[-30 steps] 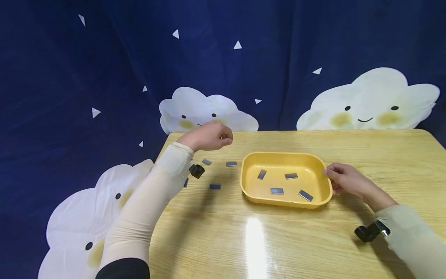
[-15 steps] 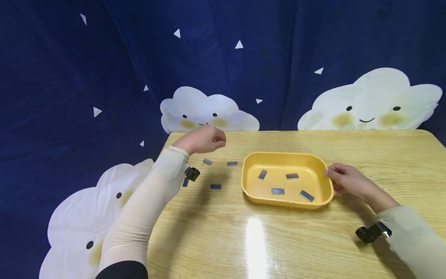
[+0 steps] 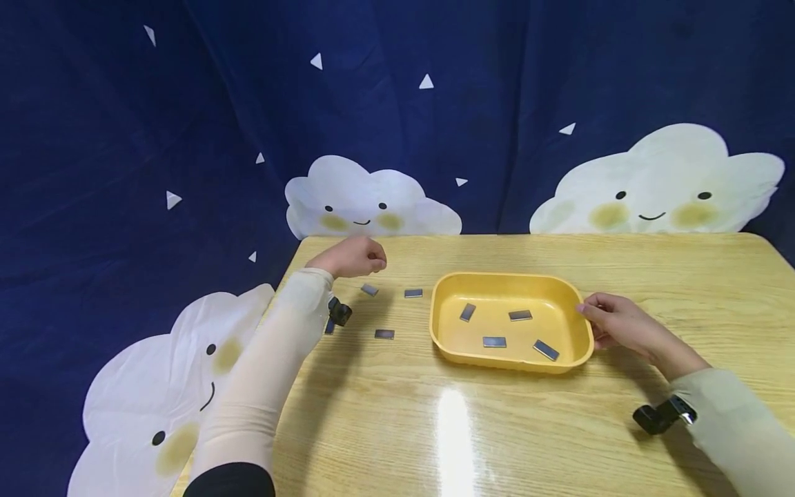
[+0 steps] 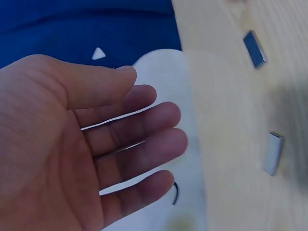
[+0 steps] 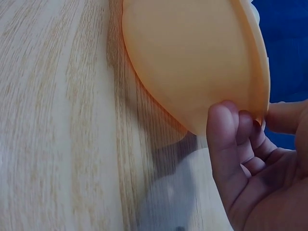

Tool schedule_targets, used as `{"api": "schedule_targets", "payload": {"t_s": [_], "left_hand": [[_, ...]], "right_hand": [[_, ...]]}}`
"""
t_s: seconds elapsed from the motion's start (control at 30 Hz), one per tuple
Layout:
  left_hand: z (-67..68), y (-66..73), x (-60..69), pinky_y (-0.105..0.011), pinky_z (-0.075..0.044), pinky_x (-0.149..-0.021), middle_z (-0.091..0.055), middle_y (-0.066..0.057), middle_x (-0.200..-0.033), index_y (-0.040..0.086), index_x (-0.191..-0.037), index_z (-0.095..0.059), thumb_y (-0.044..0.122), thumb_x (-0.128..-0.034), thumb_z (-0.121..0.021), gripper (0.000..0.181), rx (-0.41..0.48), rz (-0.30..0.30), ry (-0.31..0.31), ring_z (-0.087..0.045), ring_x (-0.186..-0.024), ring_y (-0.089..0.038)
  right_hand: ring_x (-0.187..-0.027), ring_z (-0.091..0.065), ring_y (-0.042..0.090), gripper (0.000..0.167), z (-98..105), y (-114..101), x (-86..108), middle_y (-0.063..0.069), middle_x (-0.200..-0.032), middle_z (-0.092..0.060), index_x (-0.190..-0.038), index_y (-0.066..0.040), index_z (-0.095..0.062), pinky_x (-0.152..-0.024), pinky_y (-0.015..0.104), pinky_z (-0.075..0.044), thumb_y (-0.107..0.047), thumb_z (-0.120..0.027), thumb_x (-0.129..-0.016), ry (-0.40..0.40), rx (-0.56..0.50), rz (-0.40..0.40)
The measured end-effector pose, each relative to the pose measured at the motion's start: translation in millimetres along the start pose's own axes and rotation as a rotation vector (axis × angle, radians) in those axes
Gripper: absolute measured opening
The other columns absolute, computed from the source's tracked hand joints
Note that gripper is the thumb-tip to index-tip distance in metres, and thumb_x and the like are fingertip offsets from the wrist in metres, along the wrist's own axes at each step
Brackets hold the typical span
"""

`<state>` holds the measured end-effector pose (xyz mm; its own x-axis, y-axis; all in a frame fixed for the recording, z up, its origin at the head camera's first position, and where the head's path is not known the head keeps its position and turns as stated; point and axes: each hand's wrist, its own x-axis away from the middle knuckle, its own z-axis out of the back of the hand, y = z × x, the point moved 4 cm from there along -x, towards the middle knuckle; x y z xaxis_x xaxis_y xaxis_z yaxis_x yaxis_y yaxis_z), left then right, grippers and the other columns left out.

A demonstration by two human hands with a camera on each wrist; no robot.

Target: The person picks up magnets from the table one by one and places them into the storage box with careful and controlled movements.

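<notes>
Pinching the right end of the yellow tray (image 3: pixel 503 360), which sits on the wooden counter (image 3: pixel 528 428), the right hand (image 3: pixel 616 323) has its grip clamped on the rim. The left hand (image 3: pixel 352 257) hangs over the counter's far left corner, its grip loose, fingers slightly apart. Inside the tray lie 4 small grey blocks (image 3: pixel 494 342); to its left, past the tray wall, are 4 loose blocks (image 3: pixel 384 334), 1 partly hidden by the black wrist camera (image 3: pixel 338 312). Behind hangs a blue curtain (image 3: pixel 397 90) with white clouds (image 3: pixel 366 186).
</notes>
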<state>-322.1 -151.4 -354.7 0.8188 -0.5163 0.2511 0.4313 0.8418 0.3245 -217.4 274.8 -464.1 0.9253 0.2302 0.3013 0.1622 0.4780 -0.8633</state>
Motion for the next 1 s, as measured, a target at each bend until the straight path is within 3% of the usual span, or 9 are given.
{"api": "schedule_targets", "payload": {"t_s": [0.3,0.5,0.7,0.83,1.0], "left_hand": [[-34.4,-40.7,-17.8,-0.037,-0.049,-0.086,-0.069,-0.009,-0.109,0.007,-0.111,-0.070,0.019,-0.0992,-0.054,0.023,-0.027,0.134,-0.035,-0.058,-0.090,-0.020],[-49.3,-56.4,-21.9,-0.041,-0.050,-0.096,-0.069,-0.010,-0.116,0.007,-0.114,-0.070,0.018,-0.0971,-0.060,0.023,-0.017,0.184,-0.033,-0.061,-0.103,-0.024],[-64.2,-70.2,-26.4,-0.038,-0.050,-0.089,-0.071,-0.007,-0.110,0.012,-0.107,-0.071,0.011,-0.0943,-0.062,0.016,0.018,0.207,-0.058,-0.062,-0.099,-0.022],[-73.4,-80.7,-26.9,-0.035,-0.049,-0.086,-0.071,-0.005,-0.104,0.014,-0.100,-0.071,0.015,-0.0938,-0.065,0.009,0.025,0.225,-0.026,-0.061,-0.093,-0.019],[-76.8,-91.1,-24.2,-0.034,-0.046,-0.079,-0.068,-0.005,-0.096,0.013,-0.094,-0.068,0.024,-0.0912,-0.070,0.012,0.038,0.302,0.030,-0.056,-0.085,-0.019]], "right_hand": [[-0.073,-0.066,0.009,0.038,1.3,2.5,0.5,0.001,-0.083,-0.063,-0.115,0.010,-0.047,-0.065,0.031,-0.059,-0.027,-0.040,-0.107,0.005,-0.013,-0.002],[-0.074,-0.066,0.008,0.039,0.7,4.5,-0.8,0.001,-0.084,-0.063,-0.115,0.010,-0.047,-0.065,0.031,-0.059,-0.028,-0.040,-0.107,0.003,-0.016,-0.005],[-0.075,-0.067,0.009,0.042,0.3,0.9,1.8,0.003,-0.086,-0.064,-0.117,0.010,-0.047,-0.066,0.032,-0.060,-0.030,-0.042,-0.107,0.005,-0.014,-0.003],[-0.075,-0.067,0.009,0.041,0.3,1.0,2.7,0.003,-0.086,-0.065,-0.117,0.011,-0.047,-0.066,0.032,-0.060,-0.029,-0.042,-0.107,0.009,-0.014,-0.003],[-0.075,-0.067,0.009,0.042,-0.2,2.4,2.4,0.002,-0.087,-0.064,-0.118,0.011,-0.046,-0.066,0.031,-0.060,-0.029,-0.040,-0.107,0.001,-0.014,-0.002]]}}
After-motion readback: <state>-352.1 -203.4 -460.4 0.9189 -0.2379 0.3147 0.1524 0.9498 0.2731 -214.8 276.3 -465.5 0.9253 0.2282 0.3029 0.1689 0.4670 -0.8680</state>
